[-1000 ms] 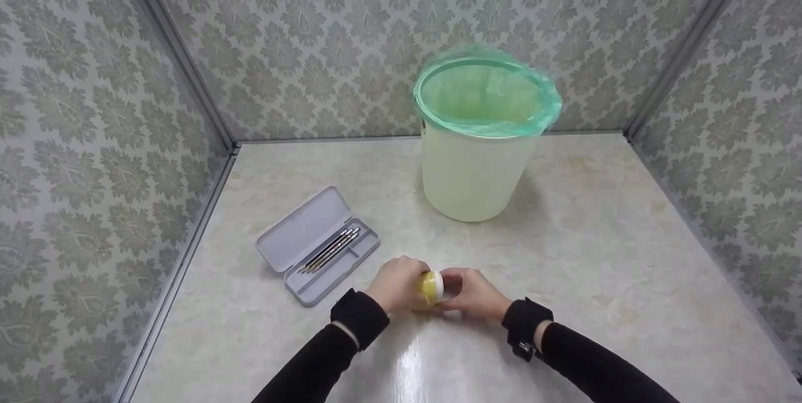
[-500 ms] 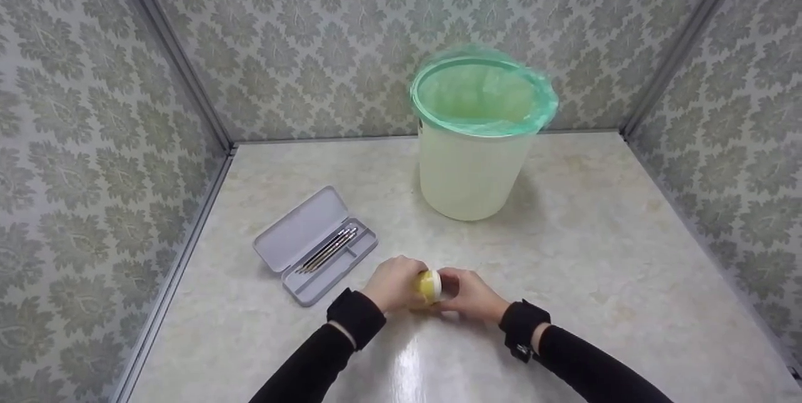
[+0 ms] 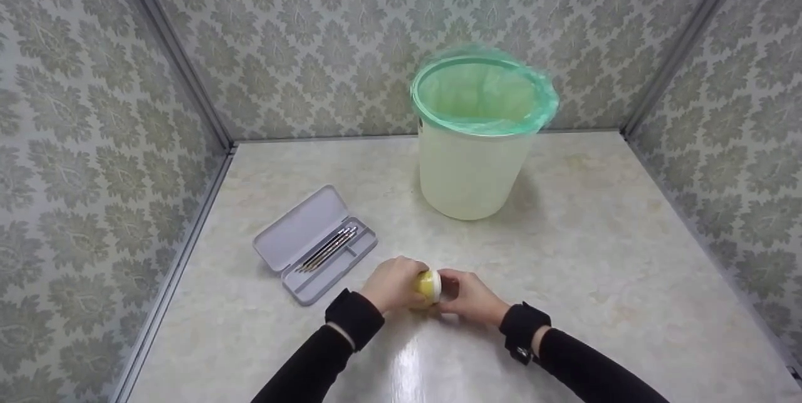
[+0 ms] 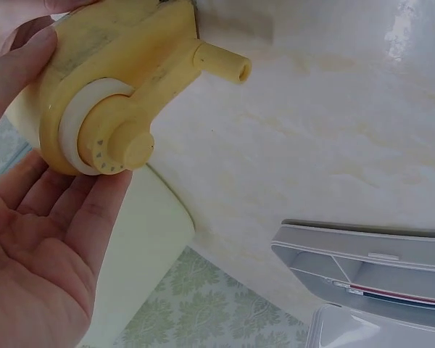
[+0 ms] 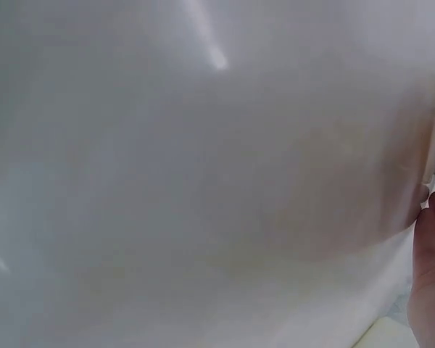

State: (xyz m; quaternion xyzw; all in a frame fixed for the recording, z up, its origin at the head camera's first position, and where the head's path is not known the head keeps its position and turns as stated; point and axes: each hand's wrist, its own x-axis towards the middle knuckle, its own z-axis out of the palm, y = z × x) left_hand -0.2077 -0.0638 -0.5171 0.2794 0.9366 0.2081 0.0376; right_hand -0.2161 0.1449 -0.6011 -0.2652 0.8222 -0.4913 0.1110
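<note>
A yellow hand-crank pencil sharpener (image 3: pixel 428 287) is between my two hands, just above or on the table; I cannot tell which. My left hand (image 3: pixel 395 285) grips its body from the left, with the thumb on one side and the fingers (image 4: pixel 94 206) on the other. In the left wrist view the crank arm and its small knob (image 4: pixel 225 62) point to the right. My right hand (image 3: pixel 473 296) holds the sharpener's other end between curled fingers and thumb. Only part of the right hand (image 5: pixel 431 283) shows in the right wrist view, and its contact is mostly cut off.
An opened grey pencil case (image 3: pixel 360 259) with several pencils (image 3: pixel 329 249) lies left of my hands. Behind them stands a pale bin (image 3: pixel 473 171) lined with a green bag (image 3: pixel 545 102). Patterned panels wall in the marbled table (image 3: pixel 595 234) at the back and sides.
</note>
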